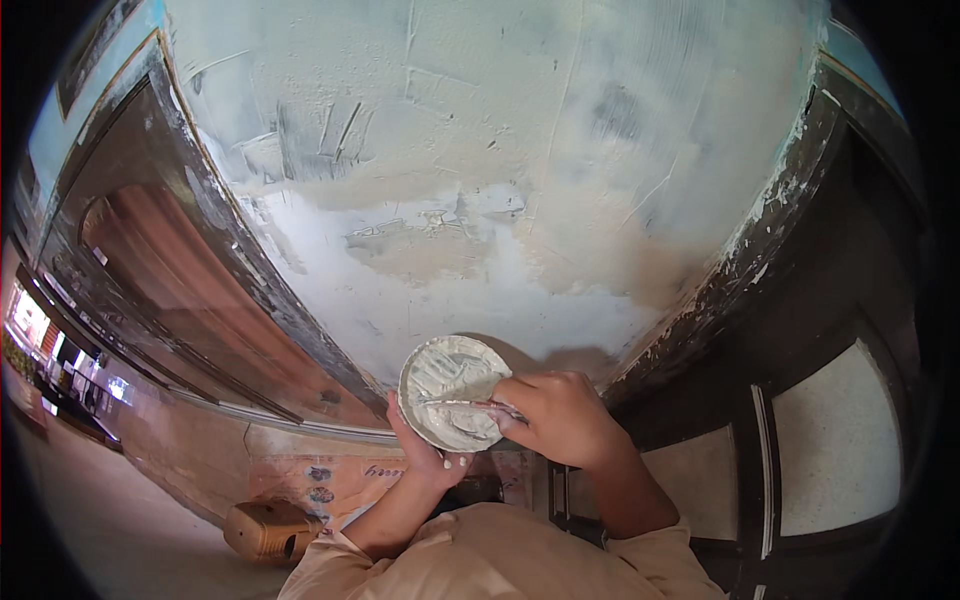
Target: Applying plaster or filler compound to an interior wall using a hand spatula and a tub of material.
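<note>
A round bowl (pixel 408 408) of thick off-white wall putty (pixel 455 372) is held up before my body. My left hand (pixel 425 452) is closed around its lower left side, with dabs of putty on the fingers. Over the bowl's right rim, my right hand (pixel 560 420) grips a putty knife (pixel 487 405) by its handle. The blade lies in the putty, partly buried, so its full shape is hidden. Just beyond the bowl stands the wall (pixel 480 250), patched with white and beige filler and scored with rough ridges.
A dark wooden frame with peeling paint (pixel 770 235) edges the wall on the right, beside a dark panelled door (pixel 840 440). On the left is a framed opening with a reddish curtain (pixel 190 280). A brown plastic stool (pixel 265 530) stands on the floor at lower left, near a printed sheet (pixel 345 475).
</note>
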